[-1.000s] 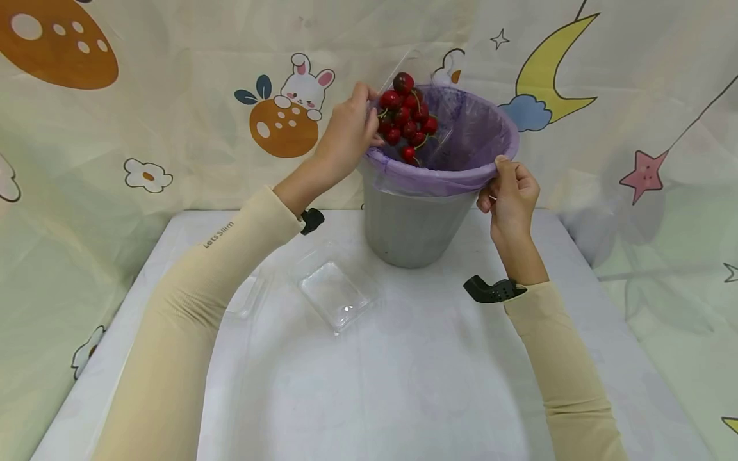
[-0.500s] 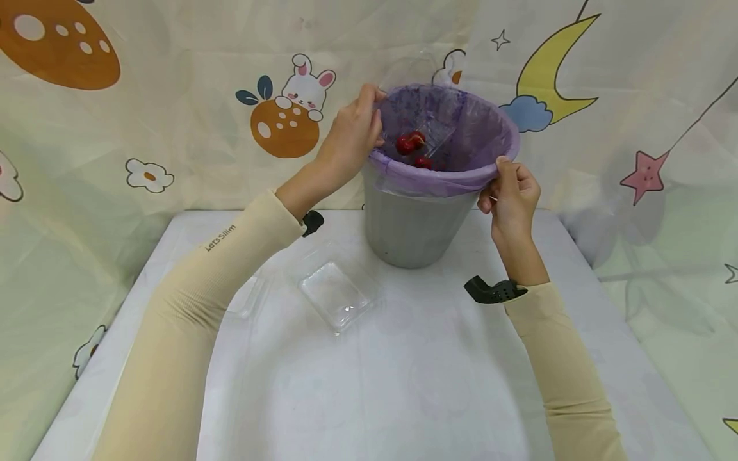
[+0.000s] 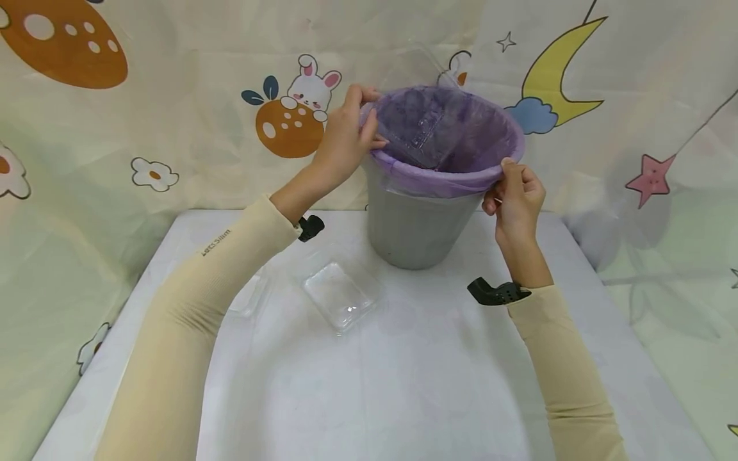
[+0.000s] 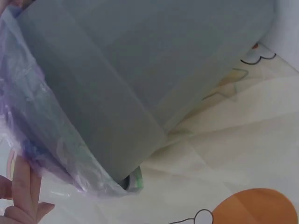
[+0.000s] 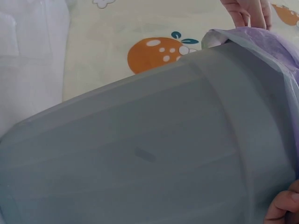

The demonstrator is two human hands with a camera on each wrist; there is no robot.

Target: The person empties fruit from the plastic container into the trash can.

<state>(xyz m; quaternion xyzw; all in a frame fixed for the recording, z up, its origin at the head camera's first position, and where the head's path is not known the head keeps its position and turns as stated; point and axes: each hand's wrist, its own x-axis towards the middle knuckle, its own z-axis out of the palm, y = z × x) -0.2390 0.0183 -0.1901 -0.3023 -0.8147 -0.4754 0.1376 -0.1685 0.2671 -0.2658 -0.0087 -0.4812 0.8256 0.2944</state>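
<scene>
A grey bin point(image 3: 423, 234) lined with a purple bag point(image 3: 444, 184) stands at the back of the table. My left hand point(image 3: 344, 131) is at its left rim, pinching the edge of a clear plastic container point(image 3: 423, 131) tipped into the bin's mouth. On the right, my right hand point(image 3: 517, 195) grips the bagged rim, thumb on top and fingers curled below. In the left wrist view, the left hand's fingers point(image 4: 23, 186) show beside the bag. The right wrist view has the right hand point(image 5: 285, 207) at the lower right corner. What lies deep in the bin is hidden.
Another clear plastic container point(image 3: 337, 294) lies on the white table point(image 3: 392, 384), in front and left of the bin. A further clear piece point(image 3: 248, 298) sits partly behind the left sleeve. A printed cloth backdrop point(image 3: 202, 96) rises close behind the bin.
Cherries in the tipped container slid down into the bin, and none show now. The container is still in my left hand, its base leaning into the bin. My right hand stayed on the rim.
</scene>
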